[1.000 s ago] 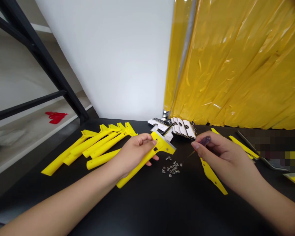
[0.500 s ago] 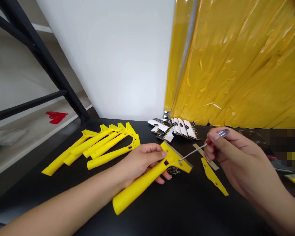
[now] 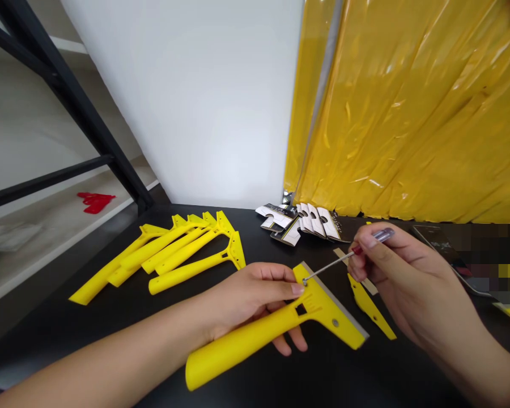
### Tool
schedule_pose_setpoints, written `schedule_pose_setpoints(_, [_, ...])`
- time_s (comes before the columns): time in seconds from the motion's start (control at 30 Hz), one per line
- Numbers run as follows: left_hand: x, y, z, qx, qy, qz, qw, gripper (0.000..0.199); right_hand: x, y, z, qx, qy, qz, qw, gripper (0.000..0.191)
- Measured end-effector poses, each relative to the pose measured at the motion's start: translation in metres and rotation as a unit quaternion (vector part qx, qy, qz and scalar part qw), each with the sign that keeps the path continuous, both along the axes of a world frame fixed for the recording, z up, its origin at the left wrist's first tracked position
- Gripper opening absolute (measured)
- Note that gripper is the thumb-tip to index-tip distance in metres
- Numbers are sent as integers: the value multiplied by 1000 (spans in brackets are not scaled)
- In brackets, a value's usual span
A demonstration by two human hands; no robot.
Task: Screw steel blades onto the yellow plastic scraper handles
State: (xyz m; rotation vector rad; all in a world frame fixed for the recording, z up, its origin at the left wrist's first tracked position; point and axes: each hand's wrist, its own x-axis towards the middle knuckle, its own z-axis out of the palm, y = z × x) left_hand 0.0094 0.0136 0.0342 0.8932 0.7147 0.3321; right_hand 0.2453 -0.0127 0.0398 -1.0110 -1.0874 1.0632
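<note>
Head cam view here: the left hand [image 3: 250,297] has a yellow plastic scraper [image 3: 238,347] clamped across the lower middle of the frame, thumb on top of the head and fingers curled under it. The scraper's long axis runs from the fat handle end at lower left up toward the head at right, and its metal blade [image 3: 352,320] faces lower right. The right hand [image 3: 408,277] sits just right of it, pinching a precision screwdriver [image 3: 327,266] between thumb and fingertips, with the shaft slanting down-left. Its tip looks to be right at a small screw [image 3: 305,281] in the head's top corner, beside the left thumb, so the left hand is the closer one to that spot.

Other yellow handles [image 3: 187,271] are fanned out left of center, and a loose yellow piece [image 3: 368,303] lies right of the blade. Behind them are some printed cards [image 3: 297,224] on the black tabletop [image 3: 323,374] - the print's too small to read, and no brand is legible.
</note>
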Motion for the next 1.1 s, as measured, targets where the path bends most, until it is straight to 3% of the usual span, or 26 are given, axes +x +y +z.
schedule_pose_setpoints(0.33, [-2,3,-2,3,-5,1,1000,22,2,4,0,13,-16,12,1000,17])
schedule_pose_setpoints(0.53, [-2,4,-4,11,-5,12,1000,19,5,-1,0,34,-86,7,996,17])
schedule_pose_setpoints(0.77, [-2,2,-6,30,1,27,999,15,5,-17,8,109,-306,-41,945,12])
schedule_pose_setpoints(1.1, [-2,2,-10,33,-14,70,997,18,11,-12,-3,156,-358,-73,918,12])
